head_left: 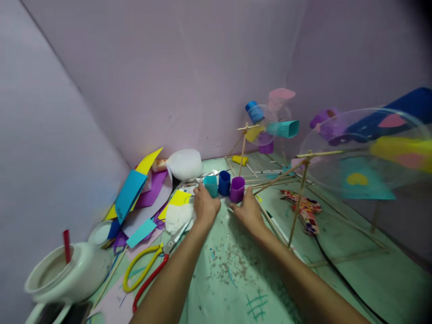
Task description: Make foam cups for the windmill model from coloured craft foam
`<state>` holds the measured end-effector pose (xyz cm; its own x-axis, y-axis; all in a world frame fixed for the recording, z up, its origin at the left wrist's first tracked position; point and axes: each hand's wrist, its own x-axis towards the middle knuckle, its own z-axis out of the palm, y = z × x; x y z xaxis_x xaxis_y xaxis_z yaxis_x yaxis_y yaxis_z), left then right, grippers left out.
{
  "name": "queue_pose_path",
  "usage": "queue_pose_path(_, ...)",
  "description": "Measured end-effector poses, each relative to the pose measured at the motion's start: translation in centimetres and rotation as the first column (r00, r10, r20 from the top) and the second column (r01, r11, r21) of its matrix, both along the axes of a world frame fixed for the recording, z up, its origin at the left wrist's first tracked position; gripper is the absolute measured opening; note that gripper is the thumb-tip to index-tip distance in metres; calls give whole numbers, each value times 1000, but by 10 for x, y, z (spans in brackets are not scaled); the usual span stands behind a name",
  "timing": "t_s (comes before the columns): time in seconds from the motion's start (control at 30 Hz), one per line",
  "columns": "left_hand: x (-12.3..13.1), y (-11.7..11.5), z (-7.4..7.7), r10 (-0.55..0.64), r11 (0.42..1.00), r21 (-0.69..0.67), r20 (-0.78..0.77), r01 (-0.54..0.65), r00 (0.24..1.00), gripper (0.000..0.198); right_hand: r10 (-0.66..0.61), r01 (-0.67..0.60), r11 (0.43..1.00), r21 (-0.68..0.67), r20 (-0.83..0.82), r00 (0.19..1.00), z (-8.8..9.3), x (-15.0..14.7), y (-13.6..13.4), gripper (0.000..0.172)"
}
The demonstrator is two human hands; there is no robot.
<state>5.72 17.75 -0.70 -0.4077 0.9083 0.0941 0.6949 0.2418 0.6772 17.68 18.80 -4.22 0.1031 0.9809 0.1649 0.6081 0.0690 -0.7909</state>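
Three small paper cups stand in a row on the green floor: a teal cup (pixel 211 185), a dark blue cup (pixel 224 182) and a purple cup (pixel 237 189). My left hand (pixel 205 206) is closed, its fingers against the teal cup. My right hand (pixel 249 210) reaches in from the right, fingertips touching the base of the purple cup. Whether either hand actually grips a cup is hidden from behind.
A stick-and-cup wheel model (pixel 261 126) stands behind; a second, blurred one (pixel 367 144) is near right. Yellow-and-red scissors (pixel 151 265), coloured paper scraps (pixel 135 193), a white jar (pixel 64 274), a white bowl (pixel 185 164), a black cable (pixel 337 274) and loose sticks lie around.
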Motion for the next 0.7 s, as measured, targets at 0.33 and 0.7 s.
queue_pose_path(0.33, -19, -143, 16, -191, 972, 62, -349, 226, 918, 34, 283, -276, 957, 90, -74, 956, -6, 33, -74, 57)
queue_pose_path(0.7, -114, -175, -57, 59, 991, 133, -444, 1, 894, 22, 569, -586, 810, 20, -269, 777, 101, -68, -27, 21)
